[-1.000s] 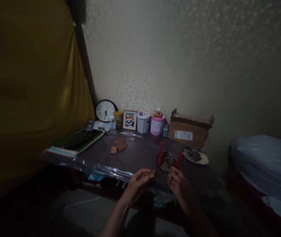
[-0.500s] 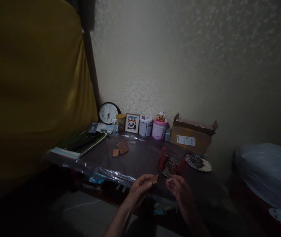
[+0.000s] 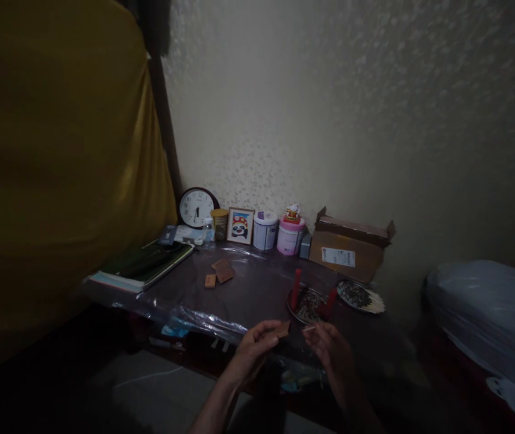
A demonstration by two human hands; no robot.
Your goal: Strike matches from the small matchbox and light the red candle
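Observation:
My left hand [image 3: 257, 343] is closed around a small brown box [image 3: 283, 330], like a matchbox, held above the table's front edge. My right hand [image 3: 329, 346] pinches a thin pale stick [image 3: 309, 329], like a match, with its tip close to the box. Just behind my hands a round metal dish [image 3: 305, 304] holds two red candles [image 3: 295, 281], one upright and one leaning. A second dish [image 3: 356, 295] to the right carries a pile of pale sticks.
The dark table [image 3: 257, 283] is covered in clear plastic. Brown tiles [image 3: 220, 271], books [image 3: 142, 265], a clock [image 3: 196, 207], a framed picture [image 3: 240, 225], two tubs [image 3: 265, 229] and a cardboard box [image 3: 350, 244] stand on it. A yellow curtain [image 3: 58, 157] hangs left; a plastic-covered bundle [image 3: 487, 307] lies right.
My right hand has drawn back from the candle dish toward my left hand, bringing the stick's tip near the small box. The view dipped slightly.

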